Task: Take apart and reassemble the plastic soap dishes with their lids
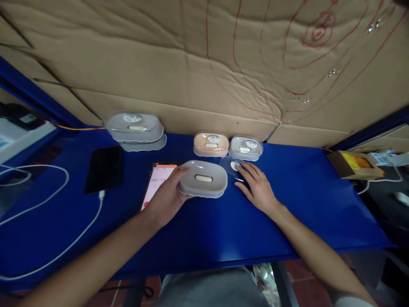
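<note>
Blue counter [198, 238], brown cardboard wall [143, 64] behind. Left hand [168, 196], curled, grips the grey oval plastic dish [211, 187] at its two o'clock; right hand [257, 187], loosely spread, touches the clear plastic lid [234, 172] at its ten o'clock.

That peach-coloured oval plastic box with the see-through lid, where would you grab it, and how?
I'd grip the peach box by its left end, coming from the front left, with thumb and fingers low on its long sides. That end looks free, while a grey plastic box with a clear lid crowds its right end and the brown cardboard wall stands behind.
</note>
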Available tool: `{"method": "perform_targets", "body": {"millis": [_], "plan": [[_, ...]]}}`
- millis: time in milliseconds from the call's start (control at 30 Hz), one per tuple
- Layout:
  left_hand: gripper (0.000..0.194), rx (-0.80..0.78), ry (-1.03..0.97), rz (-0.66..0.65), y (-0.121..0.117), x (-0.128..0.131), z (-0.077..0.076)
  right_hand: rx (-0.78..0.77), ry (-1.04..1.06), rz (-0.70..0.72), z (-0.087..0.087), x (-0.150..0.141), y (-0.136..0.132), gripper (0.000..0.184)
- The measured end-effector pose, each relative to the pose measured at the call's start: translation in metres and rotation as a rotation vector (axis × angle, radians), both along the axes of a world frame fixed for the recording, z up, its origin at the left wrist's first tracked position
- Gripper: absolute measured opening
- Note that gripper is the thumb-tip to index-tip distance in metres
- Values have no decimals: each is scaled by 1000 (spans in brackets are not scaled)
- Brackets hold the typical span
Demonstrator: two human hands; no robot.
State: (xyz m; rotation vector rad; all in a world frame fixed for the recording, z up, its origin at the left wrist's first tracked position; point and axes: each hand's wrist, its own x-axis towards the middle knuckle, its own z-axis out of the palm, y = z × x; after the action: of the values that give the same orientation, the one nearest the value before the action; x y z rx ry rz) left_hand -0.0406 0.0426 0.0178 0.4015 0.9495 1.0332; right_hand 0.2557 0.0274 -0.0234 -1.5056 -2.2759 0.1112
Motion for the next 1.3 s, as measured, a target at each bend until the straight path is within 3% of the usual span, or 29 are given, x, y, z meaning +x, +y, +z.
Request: {"method": "perform_targets", "body": {"millis": [167, 300, 467, 600, 800, 1133, 1300], "plan": [[30, -46, 40, -132, -14, 7, -6, 31, 279, 0, 8, -9, -11, 43], [39, -26, -12, -187, -21, 12, -11, -20, 369, 106, 10, -24, -26, 41], [40, 18, -89, -229, -20, 12, -16, -7, 301, 297, 7, -32, -36, 57], [44, 48, -72, -233, -18, 10, -19, 39, 223, 367, 8, -30, -34, 64], [57, 94, -71, -245, -19, 10, -19, 114, 146, 374, 12, -33, -35, 62], [49, 101, -36, -200, -19, 13, -19, -84, 317, 344, 10, -28, -28, 57], [42, 42, -46, -180, -15, 13, -18, -90, 263, 407, 8, -29, -28, 87]]}}
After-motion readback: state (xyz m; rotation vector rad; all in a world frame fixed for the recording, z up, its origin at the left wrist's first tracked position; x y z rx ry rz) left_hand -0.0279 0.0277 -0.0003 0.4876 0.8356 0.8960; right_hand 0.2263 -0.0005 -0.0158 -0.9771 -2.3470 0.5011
